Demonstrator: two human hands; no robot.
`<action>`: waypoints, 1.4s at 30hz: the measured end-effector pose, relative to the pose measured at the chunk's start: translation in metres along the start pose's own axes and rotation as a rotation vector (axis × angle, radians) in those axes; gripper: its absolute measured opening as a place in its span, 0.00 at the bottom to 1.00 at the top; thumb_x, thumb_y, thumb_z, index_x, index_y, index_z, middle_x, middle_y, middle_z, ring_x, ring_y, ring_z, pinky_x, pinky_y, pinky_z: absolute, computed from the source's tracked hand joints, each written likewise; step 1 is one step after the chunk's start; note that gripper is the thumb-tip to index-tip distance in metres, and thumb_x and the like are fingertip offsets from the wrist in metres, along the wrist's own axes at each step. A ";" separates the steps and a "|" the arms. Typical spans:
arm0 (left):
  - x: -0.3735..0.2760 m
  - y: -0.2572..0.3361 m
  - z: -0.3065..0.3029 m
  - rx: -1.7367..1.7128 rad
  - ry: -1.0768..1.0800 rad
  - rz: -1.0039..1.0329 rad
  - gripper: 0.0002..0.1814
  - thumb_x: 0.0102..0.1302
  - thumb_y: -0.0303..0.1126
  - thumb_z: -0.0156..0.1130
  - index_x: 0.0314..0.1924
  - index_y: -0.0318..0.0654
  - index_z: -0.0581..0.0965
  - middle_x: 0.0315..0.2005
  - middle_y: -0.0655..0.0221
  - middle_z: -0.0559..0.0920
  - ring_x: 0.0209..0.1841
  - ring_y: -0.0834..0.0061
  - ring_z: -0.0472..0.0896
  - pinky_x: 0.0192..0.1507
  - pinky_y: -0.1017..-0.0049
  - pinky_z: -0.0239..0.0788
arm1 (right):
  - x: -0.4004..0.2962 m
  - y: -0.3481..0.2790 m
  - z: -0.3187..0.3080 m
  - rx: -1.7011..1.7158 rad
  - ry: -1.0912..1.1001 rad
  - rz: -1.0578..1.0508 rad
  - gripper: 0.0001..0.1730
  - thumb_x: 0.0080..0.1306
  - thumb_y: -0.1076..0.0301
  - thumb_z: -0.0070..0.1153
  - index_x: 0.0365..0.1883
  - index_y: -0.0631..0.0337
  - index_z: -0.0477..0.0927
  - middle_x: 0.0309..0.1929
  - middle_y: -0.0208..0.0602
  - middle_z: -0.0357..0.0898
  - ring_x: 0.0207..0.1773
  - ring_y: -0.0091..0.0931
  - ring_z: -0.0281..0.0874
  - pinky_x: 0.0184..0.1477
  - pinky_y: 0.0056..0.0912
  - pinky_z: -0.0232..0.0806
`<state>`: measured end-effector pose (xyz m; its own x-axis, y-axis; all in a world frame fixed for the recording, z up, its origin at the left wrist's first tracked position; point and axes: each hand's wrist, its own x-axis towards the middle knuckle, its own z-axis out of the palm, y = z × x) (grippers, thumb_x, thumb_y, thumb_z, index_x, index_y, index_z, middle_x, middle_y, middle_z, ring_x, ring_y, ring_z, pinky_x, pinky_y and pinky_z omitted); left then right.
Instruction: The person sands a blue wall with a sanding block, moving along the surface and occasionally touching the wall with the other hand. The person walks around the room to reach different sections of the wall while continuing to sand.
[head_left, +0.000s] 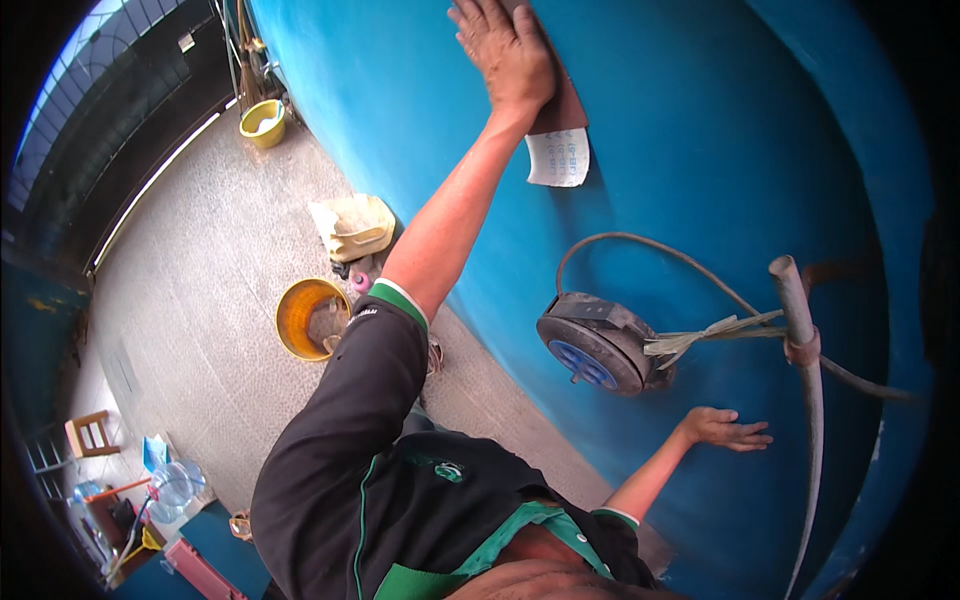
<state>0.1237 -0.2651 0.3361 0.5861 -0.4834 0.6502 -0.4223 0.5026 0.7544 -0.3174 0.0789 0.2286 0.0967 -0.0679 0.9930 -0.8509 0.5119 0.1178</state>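
Note:
My left hand (510, 64) is pressed over a reddish-brown sheet of sandpaper (566, 109) against a large blue painted surface (652, 150). Fingers reach past the sheet's left side, and its far end is cut off by the top of the view. From the near end sticks out a white flap (559, 159) bearing blue print. Lower right, my right hand (726, 430) holds nothing, its fingers apart, in front of the blue surface. The nearest thing to it is a round dark cable reel (592, 349) with a blue hub, tied by a pale strip (697, 334) to a metal pipe (804, 352).
A cable (637, 238) loops from the reel behind the pipe. On the speckled floor (187, 247) stand an orange bucket (294, 319), a cut plastic jug (360, 225) and a yellow bucket (262, 124). Lower left are a wooden stool (91, 435) and a clear water bottle (172, 491).

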 end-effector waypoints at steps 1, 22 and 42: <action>-0.004 -0.011 0.002 -0.014 -0.008 -0.028 0.36 0.81 0.46 0.37 0.80 0.37 0.46 0.79 0.44 0.43 0.80 0.37 0.37 0.79 0.48 0.27 | 0.001 0.000 -0.001 -0.003 -0.005 -0.001 0.32 0.82 0.57 0.29 0.74 0.74 0.59 0.79 0.67 0.47 0.81 0.59 0.42 0.75 0.66 0.46; -0.071 0.095 -0.014 0.002 -0.418 0.758 0.38 0.68 0.49 0.57 0.75 0.42 0.65 0.78 0.43 0.50 0.80 0.38 0.41 0.76 0.40 0.32 | 0.000 0.003 -0.002 0.043 -0.007 0.086 0.30 0.81 0.54 0.33 0.74 0.63 0.63 0.80 0.60 0.49 0.81 0.58 0.43 0.76 0.66 0.46; 0.086 0.008 -0.019 0.195 -0.106 0.462 0.35 0.81 0.47 0.34 0.80 0.34 0.48 0.79 0.46 0.45 0.80 0.40 0.38 0.79 0.49 0.27 | 0.002 0.003 -0.002 0.062 0.029 0.089 0.30 0.80 0.56 0.36 0.73 0.64 0.65 0.79 0.58 0.51 0.82 0.55 0.43 0.76 0.65 0.46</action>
<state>0.1841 -0.2891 0.3963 0.2383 -0.3175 0.9178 -0.7480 0.5427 0.3820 -0.3192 0.0819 0.2310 0.0337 0.0003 0.9994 -0.8872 0.4604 0.0297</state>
